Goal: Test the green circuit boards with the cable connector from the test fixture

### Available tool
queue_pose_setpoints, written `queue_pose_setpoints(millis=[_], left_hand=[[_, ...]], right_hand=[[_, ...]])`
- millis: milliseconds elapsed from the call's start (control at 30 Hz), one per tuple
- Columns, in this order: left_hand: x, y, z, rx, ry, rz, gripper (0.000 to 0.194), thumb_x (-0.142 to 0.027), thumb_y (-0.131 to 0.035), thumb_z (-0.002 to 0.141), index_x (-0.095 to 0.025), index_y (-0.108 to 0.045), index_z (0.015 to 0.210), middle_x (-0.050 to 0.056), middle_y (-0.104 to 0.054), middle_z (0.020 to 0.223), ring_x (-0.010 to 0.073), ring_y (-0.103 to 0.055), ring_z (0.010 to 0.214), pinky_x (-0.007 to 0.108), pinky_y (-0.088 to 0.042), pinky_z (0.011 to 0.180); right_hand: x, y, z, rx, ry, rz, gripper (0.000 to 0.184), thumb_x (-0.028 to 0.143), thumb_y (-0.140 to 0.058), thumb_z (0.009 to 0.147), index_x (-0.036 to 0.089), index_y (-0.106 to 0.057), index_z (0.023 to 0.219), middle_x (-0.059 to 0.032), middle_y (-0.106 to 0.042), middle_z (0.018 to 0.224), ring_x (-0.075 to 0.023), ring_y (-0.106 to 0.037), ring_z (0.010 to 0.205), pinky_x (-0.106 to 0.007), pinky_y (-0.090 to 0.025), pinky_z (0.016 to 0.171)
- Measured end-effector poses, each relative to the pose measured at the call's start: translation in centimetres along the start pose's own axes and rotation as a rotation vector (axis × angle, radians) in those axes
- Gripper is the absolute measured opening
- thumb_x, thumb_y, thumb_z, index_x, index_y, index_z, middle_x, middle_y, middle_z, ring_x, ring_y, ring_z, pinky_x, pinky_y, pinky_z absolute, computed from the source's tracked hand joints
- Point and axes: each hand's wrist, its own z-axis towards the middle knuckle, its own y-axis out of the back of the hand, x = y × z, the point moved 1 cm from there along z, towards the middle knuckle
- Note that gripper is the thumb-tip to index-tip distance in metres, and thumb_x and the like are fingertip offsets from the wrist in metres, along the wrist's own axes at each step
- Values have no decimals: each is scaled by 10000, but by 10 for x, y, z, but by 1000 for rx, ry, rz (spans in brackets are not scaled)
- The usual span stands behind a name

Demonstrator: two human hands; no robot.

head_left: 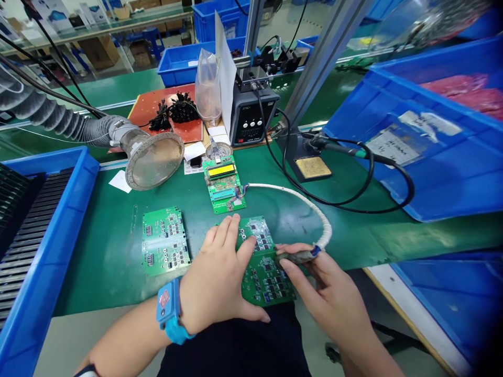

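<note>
A green circuit board panel (271, 277) lies at the near edge of the bench, partly beyond it. My left hand (214, 269) rests over its left side, fingers stretched and thumb spread apart along the near side. My right hand (330, 293) pinches a slim test probe (301, 256) against the board's right edge; its tip is hidden by my fingers. From the probe a white wrapped cable (310, 205) curves back to a small green tester board (225, 184) with a lit yellow display. Left of my left hand lies a second circuit board panel (165, 241).
A blue bin with black slotted racks (74, 209) stands left, beneath a fume extraction hose (153, 159). Behind the tester is a soldering station (251, 115); its iron (338, 146) sits in a stand, with black cord looping right. A large blue crate (377, 120) fills the right.
</note>
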Motion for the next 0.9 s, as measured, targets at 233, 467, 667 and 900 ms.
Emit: queue_pose_setpoints(millis=[233,467,667,900], left_hand=[[23,12,-19,-76,-93,-91,1135,-755,-764,479,-166,-383,1371,261,-250,1454,465,-239,1346,648,-275,1038],[98,23,-71,-119,87,63,1047,-579,-806,603,-251,-235,1418,210,-164,1497,476,-170,1373,684,-213,1057],[136,12,-92,29,222,0,1032,-566,-792,638,-288,-207,1442,195,-108,1531,478,-132,1388,666,-306,1020],[150,3,-91,96,253,-37,1011,-578,-776,666,-303,-214,1460,180,-56,1557,467,-80,1400,651,-300,1031]], right_hand=[[16,-1,24,-183,-66,295,145,331,-617,896,237,-589,1002,-59,-721,980,-207,-698,904,-301,-595,787],[-3,-24,62,-104,-70,304,219,349,-609,870,197,-567,1022,-75,-695,942,-206,-677,900,-360,-566,831],[-8,-26,61,-21,-58,199,188,330,-564,899,204,-560,1039,-79,-680,981,-226,-662,936,-382,-538,834],[-2,-28,59,-30,37,19,167,304,-543,909,212,-562,1047,-77,-666,986,-229,-656,902,-394,-528,820]])
